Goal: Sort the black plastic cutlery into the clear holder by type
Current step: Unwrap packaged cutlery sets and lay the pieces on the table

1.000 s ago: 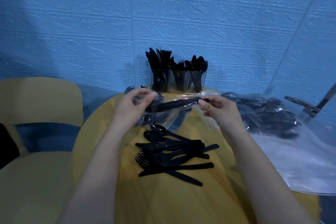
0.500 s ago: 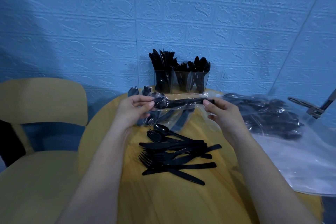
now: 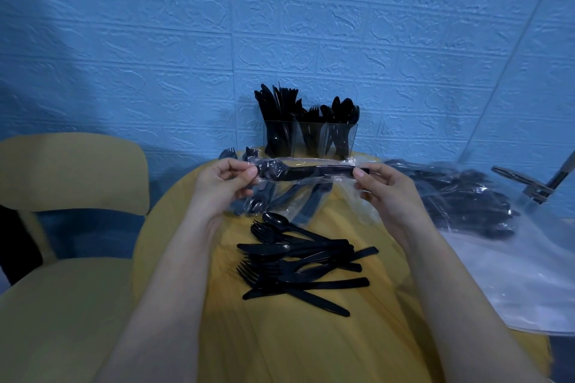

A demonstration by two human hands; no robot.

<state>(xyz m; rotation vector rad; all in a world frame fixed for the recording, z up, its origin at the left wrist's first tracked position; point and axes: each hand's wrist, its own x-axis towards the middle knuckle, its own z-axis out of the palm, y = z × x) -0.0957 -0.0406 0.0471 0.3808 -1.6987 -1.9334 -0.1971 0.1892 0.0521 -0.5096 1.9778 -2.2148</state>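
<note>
I hold thin clear-wrapped black plastic cutlery packet above round yellow tabletop | left hand, right hand fingers pinch its ends | light, crinkly, slippery film; grip rigid handles inside | clear three-compartment holder behind.

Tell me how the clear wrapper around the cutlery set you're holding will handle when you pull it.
The wrapper looks thin and crinkled, so probably floppy and slippery. It sags below the left hand and right hand, so the stiff black cutlery inside likely gives its shape.
</note>
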